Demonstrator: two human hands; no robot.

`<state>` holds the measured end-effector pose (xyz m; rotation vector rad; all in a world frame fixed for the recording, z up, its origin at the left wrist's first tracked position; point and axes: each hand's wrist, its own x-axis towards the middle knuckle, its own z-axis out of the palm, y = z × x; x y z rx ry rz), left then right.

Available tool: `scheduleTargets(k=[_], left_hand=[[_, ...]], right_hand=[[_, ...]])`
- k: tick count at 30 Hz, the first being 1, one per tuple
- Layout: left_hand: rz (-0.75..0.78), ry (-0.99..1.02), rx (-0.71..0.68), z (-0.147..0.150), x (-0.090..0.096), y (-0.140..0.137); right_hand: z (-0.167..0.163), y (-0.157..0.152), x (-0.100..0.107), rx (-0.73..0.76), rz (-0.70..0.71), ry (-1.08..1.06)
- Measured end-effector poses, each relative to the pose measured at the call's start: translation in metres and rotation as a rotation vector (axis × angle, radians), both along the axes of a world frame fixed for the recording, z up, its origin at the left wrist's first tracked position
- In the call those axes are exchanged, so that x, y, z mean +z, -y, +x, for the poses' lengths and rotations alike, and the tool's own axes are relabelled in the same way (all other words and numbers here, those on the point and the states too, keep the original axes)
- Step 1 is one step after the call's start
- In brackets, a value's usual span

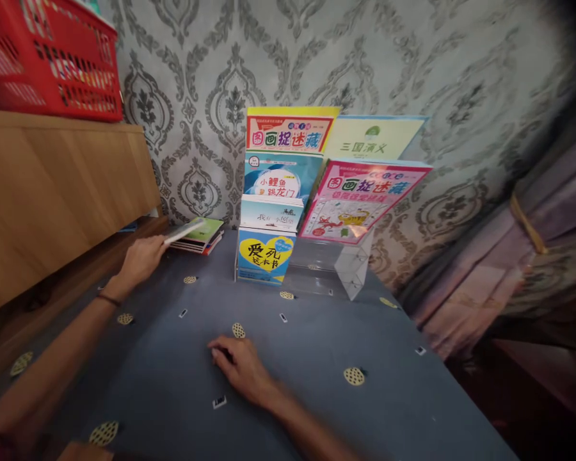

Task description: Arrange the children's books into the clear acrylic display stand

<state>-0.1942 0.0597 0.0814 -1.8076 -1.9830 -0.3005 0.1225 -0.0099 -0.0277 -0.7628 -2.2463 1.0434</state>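
Note:
At the far left of the table, my left hand (143, 259) grips the near edge of a thin book (185, 231), which is tilted over a small stack of books (206, 241). The stack's top cover is green. My right hand (240, 365) rests near the table's middle, fingers loosely bent with a gap at the thumb, holding nothing. Beyond it stands a clear tiered book rack (317, 279). Its left column holds several books, with a blue and yellow book (264, 256) lowest. On its right are a pink picture book (360, 202) and a pale green book (372, 136).
A dark blue patterned cloth (307, 346) covers the table. To the left stands a wooden cabinet (62, 192) carrying a red basket (72, 70). Patterned wallpaper (211, 83) lies behind the rack, and a tied curtain (504, 243) hangs at the right.

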Motion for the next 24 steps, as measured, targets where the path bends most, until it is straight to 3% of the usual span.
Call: scheduleTargets(k=[3, 8, 10, 13, 16, 19, 24], left_hand=[[0.048, -0.045, -0.12, 0.024, -0.036, 0.056], [0.082, -0.1, -0.542, 0.115, -0.097, 0.128], [0.104, -0.104, -0.647, 0.15, -0.11, 0.146], [0.121, -0.13, -0.698, 0.183, -0.115, 0.161], [0.049, -0.069, -0.734, 0.191, -0.111, 0.169], [-0.098, 0.103, -0.76, 0.182, -0.106, 0.17], [-0.26, 0.292, -0.591, 0.128, -0.106, 0.152]], right_hand=[[0.0, -0.003, -0.005, -0.122, 0.01, -0.137], [-0.001, -0.018, -0.02, -0.38, -0.111, -0.296], [0.002, -0.023, -0.025, -0.424, -0.174, -0.313], [0.01, -0.029, -0.027, -0.464, -0.145, -0.328], [0.021, -0.033, -0.025, -0.431, -0.034, -0.258], [0.025, -0.034, -0.023, -0.345, 0.128, -0.128], [0.018, -0.033, -0.034, -0.253, 0.361, 0.067]])
